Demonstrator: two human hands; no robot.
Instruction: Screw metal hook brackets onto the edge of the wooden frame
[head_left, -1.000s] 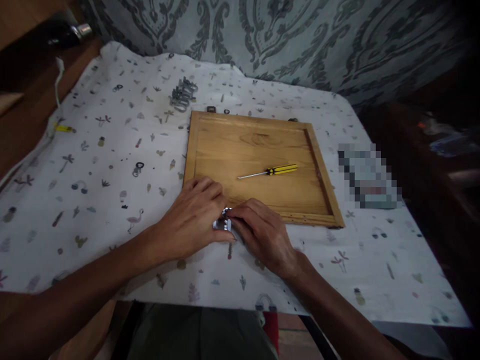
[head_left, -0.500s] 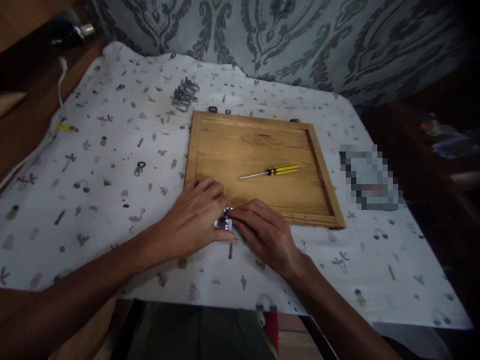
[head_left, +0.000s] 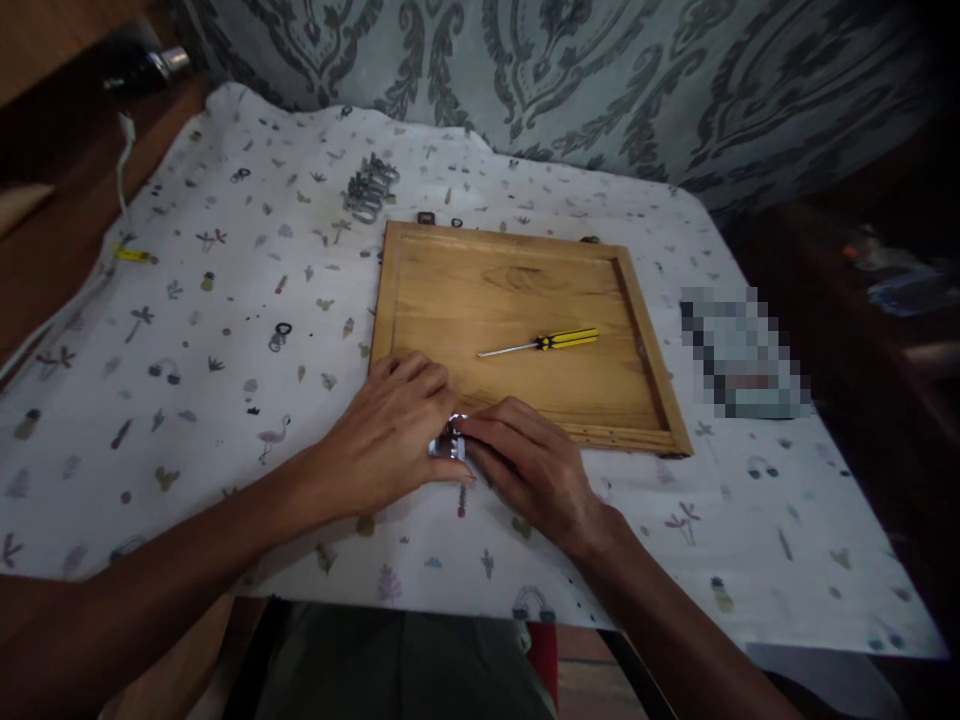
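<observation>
Between my two hands is a small shiny metal piece (head_left: 448, 446) at the near left edge of the wooden tray. My left hand (head_left: 397, 435) is closed round its left side, with the thumb below it. The fingertips of my right hand (head_left: 531, 465) pinch its upper right part. The shallow wooden tray (head_left: 480, 280) lies just beyond my hands. Inside the tray rests a screwdriver (head_left: 566, 340) with a yellow and black handle, its tip pointing left. My fingers partly hide the metal piece.
A pile of grey metal pieces (head_left: 369, 188) lies behind the tray on the patterned tablecloth (head_left: 225, 330). A small dark square item (head_left: 426, 218) is by the tray's back edge. A blurred-out flat object (head_left: 742, 355) lies at the right. A white cord (head_left: 82, 290) runs along the left.
My right fingertips have shifted very slightly on the metal piece. Everything else looks the same.
</observation>
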